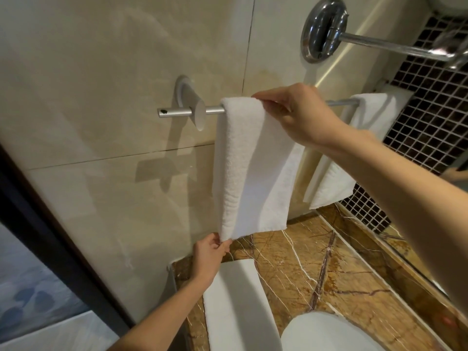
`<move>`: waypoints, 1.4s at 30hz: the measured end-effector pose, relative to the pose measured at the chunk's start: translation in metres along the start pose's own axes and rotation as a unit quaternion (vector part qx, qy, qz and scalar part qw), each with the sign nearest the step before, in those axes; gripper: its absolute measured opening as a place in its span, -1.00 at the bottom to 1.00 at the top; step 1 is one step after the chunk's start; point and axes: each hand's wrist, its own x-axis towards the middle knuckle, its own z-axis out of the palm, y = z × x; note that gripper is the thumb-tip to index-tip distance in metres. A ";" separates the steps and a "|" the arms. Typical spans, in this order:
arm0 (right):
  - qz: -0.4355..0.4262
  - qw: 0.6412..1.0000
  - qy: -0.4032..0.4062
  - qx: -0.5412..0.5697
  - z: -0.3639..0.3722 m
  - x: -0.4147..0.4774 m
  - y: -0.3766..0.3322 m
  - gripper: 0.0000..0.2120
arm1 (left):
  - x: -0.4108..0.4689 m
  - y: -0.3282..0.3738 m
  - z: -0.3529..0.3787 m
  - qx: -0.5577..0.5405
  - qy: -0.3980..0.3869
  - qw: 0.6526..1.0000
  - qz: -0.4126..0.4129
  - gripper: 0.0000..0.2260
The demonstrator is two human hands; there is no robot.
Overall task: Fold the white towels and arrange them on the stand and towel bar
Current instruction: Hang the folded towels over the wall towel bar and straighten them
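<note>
Warm light is casting soft shadows on the wall (101,72); chrome mount (324,29) is glaring; edges are bending, blurring.

Towel bar (215,110): metal, wall-mounted, carrying two white towels, a folded towel (250,168) draped near its left end and a second towel (354,138) at its right. Bench (316,269): brown veined marble, bearing a flat white towel (235,307).
</note>
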 end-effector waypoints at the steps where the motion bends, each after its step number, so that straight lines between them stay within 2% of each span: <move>1: 0.001 1.000 -0.002 0.003 0.000 0.000 0.000 -0.72 | 0.000 0.000 0.000 -0.007 0.000 1.000 0.000 -0.91; 7: 0.012 1.000 -0.007 0.022 0.001 0.001 0.001 -0.70 | -0.004 0.000 0.013 -0.070 0.023 0.997 -0.026 -0.86; 9: 0.004 0.999 0.021 0.035 0.003 -0.005 0.004 -0.67 | -0.004 -0.003 0.019 -0.060 0.031 0.997 -0.024 -0.85; 13: 0.041 0.977 0.199 0.067 0.026 -0.049 0.018 -0.66 | -0.003 -0.009 0.026 -0.047 0.044 0.998 -0.025 -0.88; 15: 0.109 0.952 0.265 0.110 0.052 -0.082 0.032 -0.69 | -0.004 -0.011 0.028 -0.054 0.049 0.997 -0.030 -0.88; 17: 0.221 0.929 0.238 0.180 0.083 -0.116 0.044 -0.65 | -0.006 -0.012 0.030 -0.063 0.058 0.995 -0.045 -0.89; 19: 0.317 0.905 0.121 0.256 0.113 -0.148 0.057 -0.51 | -0.008 -0.011 0.032 -0.057 0.065 0.995 -0.052 -0.92; 22: 0.384 0.844 -0.063 0.369 0.150 -0.176 0.075 -0.29 | -0.012 -0.013 0.031 -0.052 0.064 0.996 -0.032 -0.95; 24: 0.403 0.803 -0.098 0.429 0.169 -0.183 0.083 -0.38 | -0.014 -0.015 0.030 -0.051 0.062 0.996 -0.030 -0.95; 28: 0.423 0.768 -0.061 0.477 0.194 -0.186 0.088 -0.74 | -0.016 -0.016 0.028 -0.052 0.059 0.996 -0.039 -0.95; 32: 0.422 0.758 -0.036 0.496 0.198 -0.190 0.088 -0.87 | -0.017 -0.015 0.027 -0.042 0.065 0.996 -0.047 -0.95; 36: 0.428 0.742 -0.038 0.515 0.192 -0.203 0.094 -0.77 | -0.021 -0.014 0.029 -0.051 0.064 0.995 -0.061 -0.92; 42: 0.426 0.743 0.013 0.517 0.180 -0.222 0.100 -0.85 | -0.029 -0.007 0.035 -0.116 0.070 0.990 -0.043 -0.75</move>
